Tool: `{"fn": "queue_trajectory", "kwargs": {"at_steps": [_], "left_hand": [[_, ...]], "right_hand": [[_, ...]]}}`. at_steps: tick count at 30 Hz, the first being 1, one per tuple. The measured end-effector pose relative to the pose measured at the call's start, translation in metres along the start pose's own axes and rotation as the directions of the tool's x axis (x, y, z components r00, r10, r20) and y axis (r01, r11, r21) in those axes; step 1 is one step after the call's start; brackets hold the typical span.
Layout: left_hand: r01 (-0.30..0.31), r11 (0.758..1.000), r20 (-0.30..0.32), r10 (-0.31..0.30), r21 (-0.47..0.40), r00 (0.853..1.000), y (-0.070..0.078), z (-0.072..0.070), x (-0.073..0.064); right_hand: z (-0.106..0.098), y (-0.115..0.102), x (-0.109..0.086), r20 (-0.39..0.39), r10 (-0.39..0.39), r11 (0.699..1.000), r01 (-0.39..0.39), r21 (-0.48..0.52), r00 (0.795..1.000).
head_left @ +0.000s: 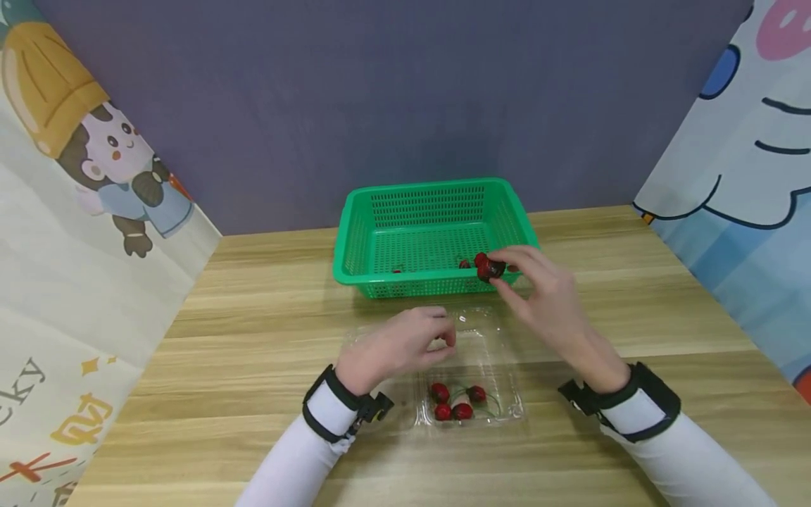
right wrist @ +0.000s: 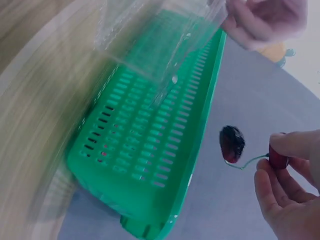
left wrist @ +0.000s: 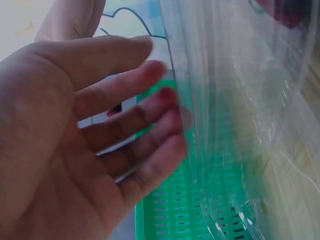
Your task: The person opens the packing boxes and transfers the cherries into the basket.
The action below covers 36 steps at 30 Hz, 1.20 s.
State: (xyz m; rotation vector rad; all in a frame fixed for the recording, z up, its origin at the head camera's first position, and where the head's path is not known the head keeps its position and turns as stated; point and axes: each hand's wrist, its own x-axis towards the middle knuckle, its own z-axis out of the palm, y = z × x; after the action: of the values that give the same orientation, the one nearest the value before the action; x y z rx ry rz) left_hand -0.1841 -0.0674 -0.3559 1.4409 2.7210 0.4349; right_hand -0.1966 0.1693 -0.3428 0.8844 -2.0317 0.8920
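Observation:
My right hand point(head_left: 550, 299) pinches a dark red cherry point(right wrist: 278, 160) between thumb and fingers, over the front right rim of the green basket point(head_left: 418, 279). A second cherry point(right wrist: 232, 144), joined to it by a green stem, sticks out past the fingertips. My left hand point(head_left: 402, 346) hovers over the clear plastic box point(head_left: 507, 366), its fingers loosely bent and holding nothing. In the left wrist view its fingertips are right beside the clear plastic wall point(left wrist: 220, 90). Several red cherries point(head_left: 462, 411) with green stems lie in the near part of the box.
A few cherries point(head_left: 464, 264) lie inside the basket near its front wall. The basket stands at the back of the wooden table point(head_left: 253, 338), before a dark wall point(head_left: 405, 91). Cartoon-printed sheets point(head_left: 165, 282) flank the table on both sides.

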Motion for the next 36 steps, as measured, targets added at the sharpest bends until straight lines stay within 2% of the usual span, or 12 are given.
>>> {"fn": "queue_trajectory", "kwargs": {"at_steps": [6, 11, 15, 18, 27, 36], "left_hand": [[0.061, 0.998, 0.150, -0.064, 0.024, 0.987, 0.008, 0.006, 0.000], [0.077, 0.995, 0.214, -0.088, 0.055, 0.973, 0.015, 0.009, 0.001], [0.036, 0.993, 0.220, -0.060, 0.113, 0.974, 0.020, 0.012, 0.002], [0.026, 0.988, 0.214, -0.058, 0.150, 0.975, 0.023, 0.014, 0.002], [0.050, 0.966, 0.251, -0.116, 0.254, 0.961, 0.026, 0.017, 0.002], [0.051, 0.957, 0.275, -0.132, 0.284, 0.952, 0.027, 0.018, 0.002]], "right_hand": [[0.002, 0.010, -0.002, -0.064, 0.067, 0.997, -0.069, -0.034, 0.996], [0.003, 0.017, -0.005, -0.085, 0.110, 0.993, -0.113, -0.035, 0.990], [0.004, 0.023, -0.007, -0.084, 0.134, 0.989, -0.139, -0.055, 0.987], [0.004, 0.029, -0.009, -0.081, 0.146, 0.985, -0.153, -0.083, 0.986], [0.005, 0.045, -0.016, -0.053, 0.210, 0.967, -0.215, -0.137, 0.976], [0.006, 0.048, -0.018, -0.012, 0.243, 0.954, -0.241, -0.180, 0.970]]}}
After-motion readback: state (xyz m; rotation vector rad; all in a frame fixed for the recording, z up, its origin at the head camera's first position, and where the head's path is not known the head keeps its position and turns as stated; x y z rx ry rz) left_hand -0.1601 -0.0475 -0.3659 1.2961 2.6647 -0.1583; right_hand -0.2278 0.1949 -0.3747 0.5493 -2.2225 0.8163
